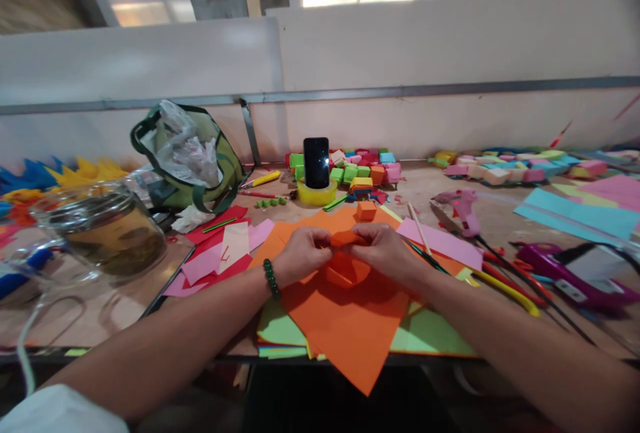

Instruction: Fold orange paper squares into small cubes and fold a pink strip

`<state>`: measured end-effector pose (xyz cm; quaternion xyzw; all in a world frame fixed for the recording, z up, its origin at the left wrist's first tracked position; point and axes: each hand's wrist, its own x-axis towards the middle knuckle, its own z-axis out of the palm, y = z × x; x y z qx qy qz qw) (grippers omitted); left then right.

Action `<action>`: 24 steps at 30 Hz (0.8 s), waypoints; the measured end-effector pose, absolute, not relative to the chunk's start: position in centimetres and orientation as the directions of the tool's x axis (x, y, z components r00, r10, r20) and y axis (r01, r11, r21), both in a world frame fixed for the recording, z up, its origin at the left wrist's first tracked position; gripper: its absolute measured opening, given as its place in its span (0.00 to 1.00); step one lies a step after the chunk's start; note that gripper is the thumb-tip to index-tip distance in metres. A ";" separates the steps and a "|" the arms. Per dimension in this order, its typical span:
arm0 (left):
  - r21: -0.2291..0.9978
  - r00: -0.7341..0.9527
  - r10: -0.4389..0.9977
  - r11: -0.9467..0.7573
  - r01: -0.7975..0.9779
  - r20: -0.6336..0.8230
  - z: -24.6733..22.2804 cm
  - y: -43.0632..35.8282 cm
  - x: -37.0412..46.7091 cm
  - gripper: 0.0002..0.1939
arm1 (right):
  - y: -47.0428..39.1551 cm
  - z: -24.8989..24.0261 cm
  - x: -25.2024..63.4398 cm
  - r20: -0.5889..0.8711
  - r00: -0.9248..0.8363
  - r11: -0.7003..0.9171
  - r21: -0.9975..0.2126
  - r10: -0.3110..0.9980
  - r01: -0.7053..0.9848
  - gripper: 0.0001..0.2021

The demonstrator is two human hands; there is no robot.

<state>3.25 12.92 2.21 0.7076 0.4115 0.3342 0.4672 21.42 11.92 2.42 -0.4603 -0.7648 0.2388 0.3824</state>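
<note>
Between my two hands is a small folded piece of orange paper, pinched at its edges. My left hand, with a dark green bead bracelet at the wrist, closes on its left side. On the right side, my right hand grips it with thumb and fingers. Below them lies a large orange sheet, one corner hanging past the table's front edge, on top of a stack of green and other coloured paper. Just beyond my hands sits a small orange paper box.
A phone stands in a yellow tape roll, colourful paper blocks behind it. Rightward lie a pink glue gun, yellow-handled scissors and a purple device. Leftward are a glass jar and a green bag.
</note>
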 end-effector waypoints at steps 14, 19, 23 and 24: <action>0.817 0.337 0.894 -0.419 0.397 0.295 1.4 13.3 3.4 0.03 | 12.9 1.7 21.4 -0.017 -0.244 0.050 -0.962 0.970 0.267 0.09; 0.900 0.347 0.907 -0.340 0.272 0.238 0.9 14.1 3.3 0.08 | 14.2 1.3 21.8 -0.105 -0.216 -0.057 -0.975 0.971 0.215 0.09; 0.937 0.339 0.905 -0.318 0.141 0.256 1.1 14.6 3.1 0.15 | 15.9 1.6 21.6 -0.162 -0.236 -0.118 -0.975 0.958 0.190 0.08; 0.945 0.335 0.909 -0.303 0.120 0.249 1.2 14.7 3.0 0.16 | 16.2 1.6 21.4 -0.152 -0.227 -0.114 -0.979 0.962 0.171 0.07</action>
